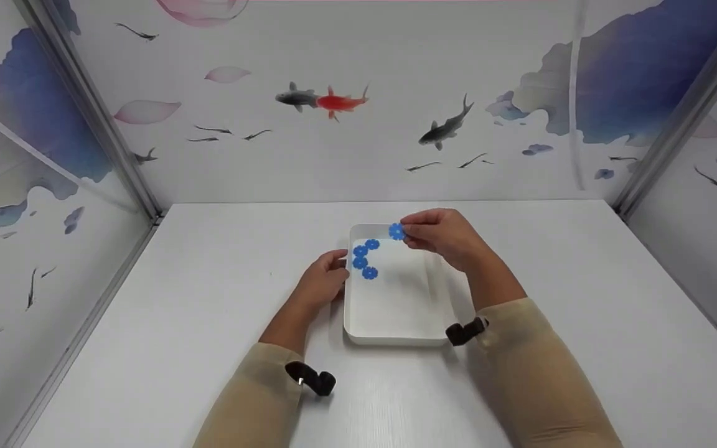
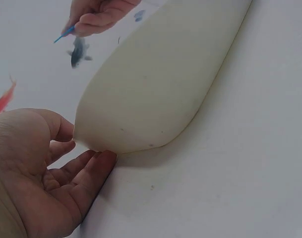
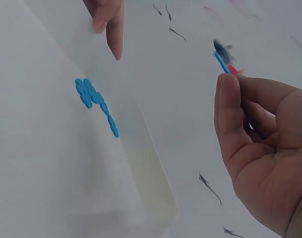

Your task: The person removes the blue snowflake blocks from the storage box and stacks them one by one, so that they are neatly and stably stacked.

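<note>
Left to right: my left grip point(image 1: 324, 274) is closed lightly on the tray point(image 1: 396, 341), fingertips on its left side, steadying it on the desk point(image 1: 240, 267). Inside, four discs point(image 1: 360, 262) lie in a curved line near the left wall; can't tell if they're interlocked or just touching. Next, the held disc point(image 1: 397, 231), raised at the tray's far end, pinched at its edge by my right grip point(image 1: 449, 239), fingertips together with only the disc between them.

Step in hand, I'd judge: handling a single disc, with the other four in the tray. Next move calls for keeping that small edge hold while I pick where it goes, and no nudging the tray on the left.

Views: head gives me the disc's notched face; both wrist cams show it edge-on, so only they tell me it's thin. Left wrist shows thumb and fingers at the tray's outer wall, none of the four discs. Right wrist has those, nearly edge-on, well apart from the held one.
</note>
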Available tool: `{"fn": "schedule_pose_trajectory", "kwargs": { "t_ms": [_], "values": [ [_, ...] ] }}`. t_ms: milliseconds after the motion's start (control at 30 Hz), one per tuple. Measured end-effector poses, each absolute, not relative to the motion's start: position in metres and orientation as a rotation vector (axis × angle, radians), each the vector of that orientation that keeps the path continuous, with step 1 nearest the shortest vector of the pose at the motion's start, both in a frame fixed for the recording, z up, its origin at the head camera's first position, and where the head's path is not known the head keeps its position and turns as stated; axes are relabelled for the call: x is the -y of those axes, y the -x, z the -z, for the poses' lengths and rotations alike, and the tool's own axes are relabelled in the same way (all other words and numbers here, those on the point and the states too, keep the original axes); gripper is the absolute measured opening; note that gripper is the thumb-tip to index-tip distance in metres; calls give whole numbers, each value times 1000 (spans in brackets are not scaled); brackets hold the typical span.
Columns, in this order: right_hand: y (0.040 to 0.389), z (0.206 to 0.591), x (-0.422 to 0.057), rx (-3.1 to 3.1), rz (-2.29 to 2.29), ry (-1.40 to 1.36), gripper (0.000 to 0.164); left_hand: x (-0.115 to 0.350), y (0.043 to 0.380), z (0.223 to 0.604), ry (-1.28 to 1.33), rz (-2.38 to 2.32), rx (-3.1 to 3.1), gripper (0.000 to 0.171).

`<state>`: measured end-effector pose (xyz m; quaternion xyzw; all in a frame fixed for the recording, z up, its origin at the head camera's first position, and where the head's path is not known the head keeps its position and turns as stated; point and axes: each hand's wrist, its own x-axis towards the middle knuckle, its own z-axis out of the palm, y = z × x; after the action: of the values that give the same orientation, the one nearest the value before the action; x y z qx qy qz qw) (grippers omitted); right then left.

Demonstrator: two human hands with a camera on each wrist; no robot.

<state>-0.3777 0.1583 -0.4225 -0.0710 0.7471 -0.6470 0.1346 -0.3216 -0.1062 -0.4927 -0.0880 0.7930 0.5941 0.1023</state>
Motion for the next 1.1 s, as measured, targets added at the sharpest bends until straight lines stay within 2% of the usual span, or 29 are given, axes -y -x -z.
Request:
{"fn": "schedule_pose_trajectory", "kwargs": {
  "t_ms": [667,867,1100],
  "values": [
    [371,457,-270,-2257,1823,-98,40,106,321,492,273,-1737,-2360,54],
    [371,468,-290,-2221,1824,-128,45,106,322,493,249,-1770,-2350,54],
    [375,482,-300,-2237,1760,-172,42,106,321,494,245,-1769,-2351,55]
  ]
}}
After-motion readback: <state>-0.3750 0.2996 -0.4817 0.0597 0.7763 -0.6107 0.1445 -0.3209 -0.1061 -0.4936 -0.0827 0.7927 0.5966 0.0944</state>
